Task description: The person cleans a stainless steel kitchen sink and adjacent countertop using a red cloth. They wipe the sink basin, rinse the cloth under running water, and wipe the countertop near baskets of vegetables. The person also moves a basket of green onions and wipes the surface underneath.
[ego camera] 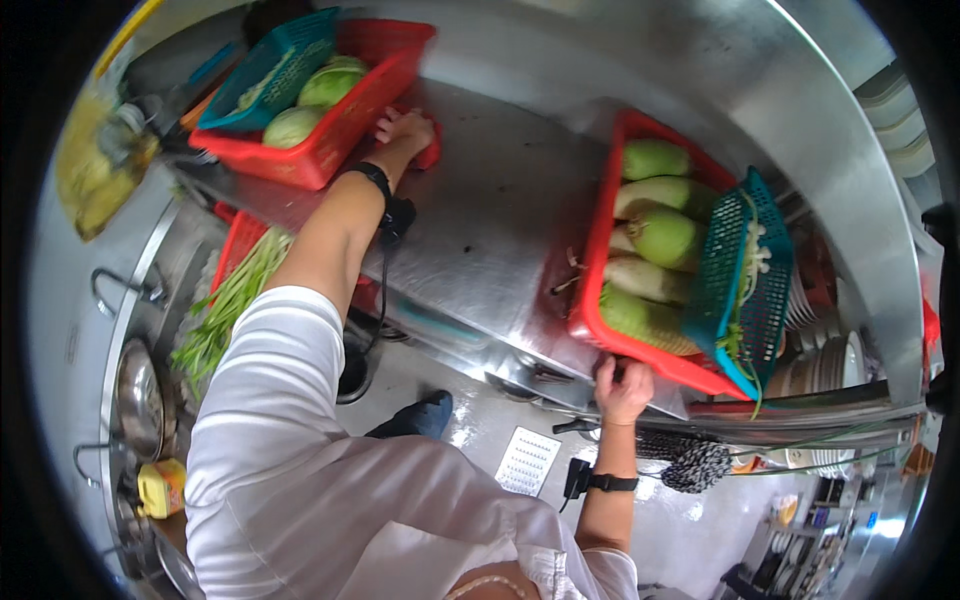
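Note:
My left hand (405, 129) is stretched across the steel worktop (480, 202), on a red item (430, 150) that looks like a cloth. The hand partly hides it. Right beside my fingers stands a red plastic basket (322, 154) holding pale green cabbages (330, 81) and a teal perforated basket (270, 71). My right hand (624, 388) is curled at the worktop's front edge, just below the corner of a second red basket (596, 285). Green-topped radishes (667, 236) fill that one, with another teal basket (739, 292) tilted over its right side.
Leafy green stalks (240, 300) lie in the sink area at left, near a faucet (127, 289) and a metal bowl (141, 397). A yellow jug (161, 487) stands lower down. Stacked plates (825, 367) are at right. A printed sheet (529, 460) and my shoe (431, 412) show below.

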A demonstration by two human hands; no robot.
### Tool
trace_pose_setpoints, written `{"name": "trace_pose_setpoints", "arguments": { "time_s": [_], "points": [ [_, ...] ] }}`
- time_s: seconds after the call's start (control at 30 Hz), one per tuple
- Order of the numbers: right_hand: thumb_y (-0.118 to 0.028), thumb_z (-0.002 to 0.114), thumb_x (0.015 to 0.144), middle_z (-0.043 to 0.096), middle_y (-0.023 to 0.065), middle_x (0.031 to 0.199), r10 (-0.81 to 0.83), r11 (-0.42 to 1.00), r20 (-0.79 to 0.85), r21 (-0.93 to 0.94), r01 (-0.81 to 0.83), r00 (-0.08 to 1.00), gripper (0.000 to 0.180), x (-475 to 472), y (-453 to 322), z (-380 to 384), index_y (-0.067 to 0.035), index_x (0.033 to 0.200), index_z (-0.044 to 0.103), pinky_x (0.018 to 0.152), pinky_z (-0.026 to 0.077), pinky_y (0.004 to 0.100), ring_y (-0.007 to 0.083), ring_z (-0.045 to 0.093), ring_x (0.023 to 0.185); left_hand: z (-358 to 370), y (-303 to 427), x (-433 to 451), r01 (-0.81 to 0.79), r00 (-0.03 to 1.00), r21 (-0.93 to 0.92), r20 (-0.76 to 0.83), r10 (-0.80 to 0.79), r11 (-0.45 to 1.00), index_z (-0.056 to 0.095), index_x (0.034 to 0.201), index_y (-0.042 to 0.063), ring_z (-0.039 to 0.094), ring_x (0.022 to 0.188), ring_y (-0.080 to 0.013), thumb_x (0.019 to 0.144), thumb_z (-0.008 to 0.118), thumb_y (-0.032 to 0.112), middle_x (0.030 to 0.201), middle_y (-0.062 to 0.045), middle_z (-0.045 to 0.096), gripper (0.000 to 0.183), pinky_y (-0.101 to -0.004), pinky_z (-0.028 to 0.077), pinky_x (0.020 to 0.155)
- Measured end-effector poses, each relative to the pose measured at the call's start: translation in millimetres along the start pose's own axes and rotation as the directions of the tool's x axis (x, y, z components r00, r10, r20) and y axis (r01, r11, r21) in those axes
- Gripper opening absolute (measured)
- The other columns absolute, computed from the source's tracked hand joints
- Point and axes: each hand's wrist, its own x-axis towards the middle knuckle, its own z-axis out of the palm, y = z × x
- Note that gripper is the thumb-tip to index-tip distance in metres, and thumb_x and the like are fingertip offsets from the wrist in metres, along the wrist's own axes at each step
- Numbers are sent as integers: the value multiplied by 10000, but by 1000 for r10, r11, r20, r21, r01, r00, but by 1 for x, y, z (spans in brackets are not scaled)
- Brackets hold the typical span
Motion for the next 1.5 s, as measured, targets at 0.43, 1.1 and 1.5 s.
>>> {"name": "trace_pose_setpoints", "arguments": {
  "time_s": [0.43, 1.1, 1.5],
  "points": [
    [-189, 726, 708, 671, 94, 796, -11, 1000, 42, -29, 12, 999, 236, 13, -8, -8, -97, 917, 668, 701, 543, 419, 312, 653, 672, 41, 97, 41, -368, 920, -12, 143, 366, 930, 513, 1299, 173, 422, 1189, -314, 843, 518, 365, 1337, -101, 418, 495, -445, 346, 969],
    [-174, 704, 788, 616, 145, 758, 0, 997, 3, 75, 0, 1000, 148, -6, 4, 0, -57, 821, 619, 568, 510, 415, 341, 601, 610, 29, 21, -239, -794, -126, -599, 332, 935, 106, 556, 618, 9, 638, 728, -255, 614, 679, 102, 780, -134, 673, 154, -372, 482, 644],
    [-74, 662, 820, 641, 127, 752, -8, 787, 210, 605, -124, 978, 96, -43, -33, -16, -30, 751, 612, 575, 499, 354, 261, 613, 586, 2, -34, -301, -768, 224, -588, 124, 967, 254, 631, 1120, 116, 539, 1196, -313, 677, 739, 204, 1294, -161, 573, 464, -365, 425, 1015]
  ]
}}
